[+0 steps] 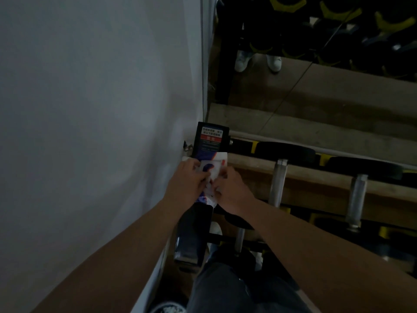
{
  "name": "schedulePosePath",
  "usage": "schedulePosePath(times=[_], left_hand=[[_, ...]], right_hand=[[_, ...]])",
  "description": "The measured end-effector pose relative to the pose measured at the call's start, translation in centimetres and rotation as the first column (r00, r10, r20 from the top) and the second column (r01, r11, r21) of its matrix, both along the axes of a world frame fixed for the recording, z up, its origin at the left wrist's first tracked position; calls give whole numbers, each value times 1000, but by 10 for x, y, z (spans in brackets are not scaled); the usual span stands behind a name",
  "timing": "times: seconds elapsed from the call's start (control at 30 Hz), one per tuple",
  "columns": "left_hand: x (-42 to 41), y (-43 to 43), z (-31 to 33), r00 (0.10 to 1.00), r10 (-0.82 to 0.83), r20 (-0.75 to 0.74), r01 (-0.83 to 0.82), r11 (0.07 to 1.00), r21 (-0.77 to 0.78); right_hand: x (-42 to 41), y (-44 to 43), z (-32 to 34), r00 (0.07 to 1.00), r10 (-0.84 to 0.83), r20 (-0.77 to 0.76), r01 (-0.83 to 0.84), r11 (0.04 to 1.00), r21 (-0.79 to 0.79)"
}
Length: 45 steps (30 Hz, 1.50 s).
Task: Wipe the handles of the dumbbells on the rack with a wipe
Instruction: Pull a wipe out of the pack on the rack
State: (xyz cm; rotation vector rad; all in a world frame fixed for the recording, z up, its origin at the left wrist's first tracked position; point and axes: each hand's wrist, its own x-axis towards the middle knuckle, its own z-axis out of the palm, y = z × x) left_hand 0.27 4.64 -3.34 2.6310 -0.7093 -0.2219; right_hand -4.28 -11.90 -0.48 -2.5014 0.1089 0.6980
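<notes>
A white, blue and red wipe packet (213, 164) lies on top of the black end post of the dumbbell rack (211, 138). My left hand (188, 181) holds the packet's left side with curled fingers. My right hand (232, 193) pinches the packet's lower right part. Whether a wipe has come out is hidden by my fingers. To the right, dumbbells with steel handles (278, 181) (357, 199) and black and yellow heads lie across the rack's rails. A third handle (239, 239) shows on the tier below.
A white wall (101, 132) fills the left side, close against the rack. A mirror (316, 53) behind the rack reflects more dumbbells and a pair of white shoes. My leg in dark trousers (225, 290) stands at the rack's base.
</notes>
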Motion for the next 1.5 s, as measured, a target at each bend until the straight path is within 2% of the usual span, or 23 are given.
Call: schedulePosePath(times=[0.13, 0.3, 0.4, 0.5, 0.57, 0.73, 0.8, 0.83, 0.93, 1.1, 1.17, 1.23, 1.37, 1.5], left_hand=[[-3, -5, 0, 999, 32, 12, -33, 999, 17], [2, -11, -2, 988, 127, -83, -128, 992, -7], [6, -16, -6, 999, 41, 0, -41, 999, 26], [8, -14, -7, 1000, 19, -20, -19, 1000, 10], [6, -12, -8, 997, -58, -45, 60, 998, 31], [13, -4, -23, 986, -128, -107, 131, 991, 17], [16, -6, -15, 976, -206, -67, 210, 975, 71], [18, -8, -10, 974, -216, -69, 219, 975, 44], [25, -10, -1, 981, -185, -58, 183, 983, -29], [21, -2, -5, 976, -148, -159, 132, 986, -107], [20, -1, -5, 973, -83, -214, 55, 990, -132], [20, -1, -3, 977, -40, -208, 10, 990, -143], [16, -4, 4, 977, -112, -181, 87, 986, -140], [18, -5, 10, 981, -117, -155, 99, 988, -119]], right_hand=[[-2, -4, 8, 987, 161, -6, -161, 986, -36], [-5, -8, 9, 985, 160, -59, -159, 987, 20], [-4, -12, 12, 979, 190, -71, -190, 982, 6], [-4, -13, 13, 972, 221, -85, -222, 975, -11], [-5, -13, 11, 967, 235, -100, -238, 971, -21], [-8, -17, 4, 969, 217, -115, -217, 976, 11], [-8, -17, 1, 967, 225, -123, -226, 974, 6], [-8, -17, 0, 967, 226, -119, -228, 974, -1], [-8, -16, -1, 977, 170, -127, -170, 985, 9], [-7, -15, 6, 970, 208, -129, -211, 978, -7], [-7, -16, 7, 970, 201, -135, -203, 979, 1], [-6, -17, 7, 971, 197, -138, -199, 980, -2], [-5, -16, 10, 974, 183, -137, -186, 983, -8], [-5, -14, 11, 973, 191, -126, -196, 980, -26]])
